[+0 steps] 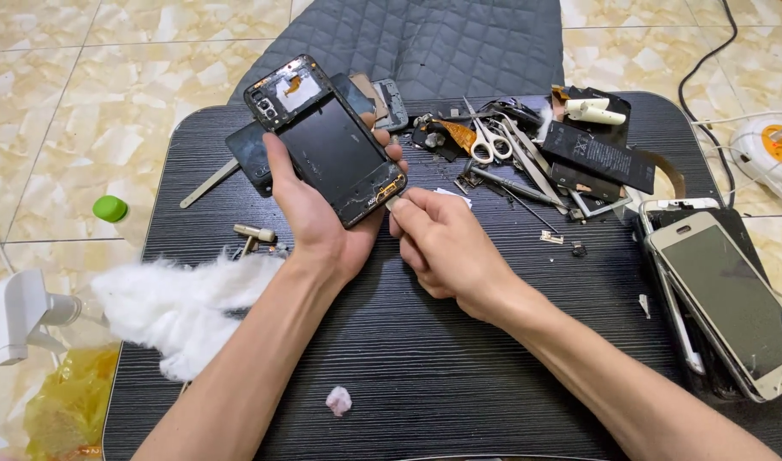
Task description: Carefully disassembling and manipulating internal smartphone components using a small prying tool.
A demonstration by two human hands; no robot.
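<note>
Two hands (322, 218) (442, 243) meet at opened phone (331, 141) (pinched tool (392, 203) mostly hidden).

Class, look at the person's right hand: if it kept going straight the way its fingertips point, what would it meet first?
The right hand points up-left; it would probably first meet the bottom edge of the opened black smartphone that the left hand holds, which it nearly touches.

Opened phone (331, 141) held above table (459, 376), left of centre. Cotton wad (181, 303) at table's left edge. Scissors (485, 141) and tweezers (527, 166) behind right hand (442, 243); battery (609, 154) right of them. Stacked phones (724, 299) at right edge. Small cotton scrap (339, 399) near front.
</note>
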